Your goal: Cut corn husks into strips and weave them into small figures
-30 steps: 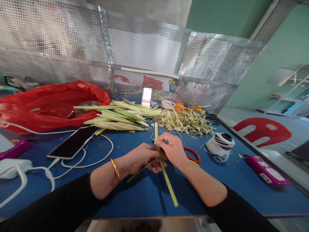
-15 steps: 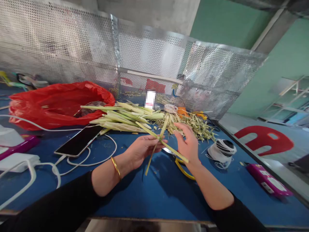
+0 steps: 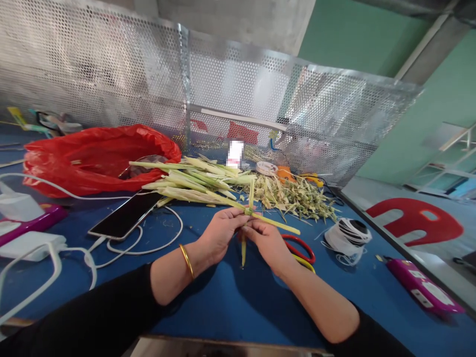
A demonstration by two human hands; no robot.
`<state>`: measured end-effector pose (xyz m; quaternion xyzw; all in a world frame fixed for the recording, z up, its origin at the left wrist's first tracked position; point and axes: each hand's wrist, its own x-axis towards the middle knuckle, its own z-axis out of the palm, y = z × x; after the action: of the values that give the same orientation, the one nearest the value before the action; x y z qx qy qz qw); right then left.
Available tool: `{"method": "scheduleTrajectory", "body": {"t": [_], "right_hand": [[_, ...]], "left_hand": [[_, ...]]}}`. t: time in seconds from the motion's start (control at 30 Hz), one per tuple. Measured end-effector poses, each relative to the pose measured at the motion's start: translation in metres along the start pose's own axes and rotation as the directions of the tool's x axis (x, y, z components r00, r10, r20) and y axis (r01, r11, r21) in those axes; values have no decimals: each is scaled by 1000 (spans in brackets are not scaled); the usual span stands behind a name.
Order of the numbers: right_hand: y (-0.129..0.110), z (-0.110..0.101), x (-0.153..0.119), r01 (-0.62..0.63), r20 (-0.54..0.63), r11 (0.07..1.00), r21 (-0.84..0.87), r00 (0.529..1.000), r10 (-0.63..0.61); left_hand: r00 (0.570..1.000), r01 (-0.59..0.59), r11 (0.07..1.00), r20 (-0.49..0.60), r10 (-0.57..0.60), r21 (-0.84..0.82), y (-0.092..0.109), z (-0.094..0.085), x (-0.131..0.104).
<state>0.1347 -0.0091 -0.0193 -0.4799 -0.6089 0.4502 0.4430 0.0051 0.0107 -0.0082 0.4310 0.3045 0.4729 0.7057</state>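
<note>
Crossed yellow-green leaf strips (image 3: 277, 224) are held above the blue table, meeting in a small knot-like crossing. My left hand (image 3: 223, 229) pinches them at the crossing from the left. Close against it, my right hand (image 3: 266, 243) has its fingers closed at the same crossing, just below it. One strip end points up, one reaches right, and one hangs below the fingers. Behind the hands lies a pile of long pale green leaves (image 3: 189, 183). Scissors (image 3: 300, 248) with red and yellow handles rest on the table, partly hidden by my right hand.
A red plastic bag (image 3: 92, 163) stands at the back left. A phone (image 3: 124, 215) with white cables lies in front of it. Dried plant trimmings (image 3: 301, 198) are heaped right of the leaves. A thread spool (image 3: 347, 238) and a purple power strip (image 3: 424, 285) sit at right.
My right hand has moved left and down from beside the strips and closed on their crossing. The scissors' red handle now shows. The view has shifted slightly.
</note>
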Motion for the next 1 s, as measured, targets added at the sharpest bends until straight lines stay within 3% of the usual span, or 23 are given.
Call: {"method": "scheduleTrajectory", "body": {"t": [0.33,0.4,0.47,0.57,0.63,0.83,0.9,1.0], "right_hand": [[4,-7,3,124,95,974,-188,990,-107],[3,-6,5,104,40,987,-126,994,-100],[1,-7,7,67,-97,998,-5,993,-67],[-4,-11,8,96,-311,990,107,949,-59],[-8,-13,5,161,-349,986,44,927,-136],[-11,-10,-6,359,-206,876,-322,876,-435],[-9,-10,-6,344,-231,899,-271,884,-407],[-6,-12,0,233,-253,968,-95,934,-250]], "left_hand": [[996,58,995,-70,-63,-79,0,1,2],[995,62,995,-79,-68,-80,4,0,2],[990,71,994,-117,-81,-82,6,-2,2],[976,104,991,-183,-117,-81,6,-4,2],[967,112,991,-221,-126,-75,4,-4,3],[948,52,996,-309,-71,-70,3,-4,5],[943,54,996,-326,-75,-74,5,-4,4],[942,89,992,-315,-115,-94,5,-4,4]]}}
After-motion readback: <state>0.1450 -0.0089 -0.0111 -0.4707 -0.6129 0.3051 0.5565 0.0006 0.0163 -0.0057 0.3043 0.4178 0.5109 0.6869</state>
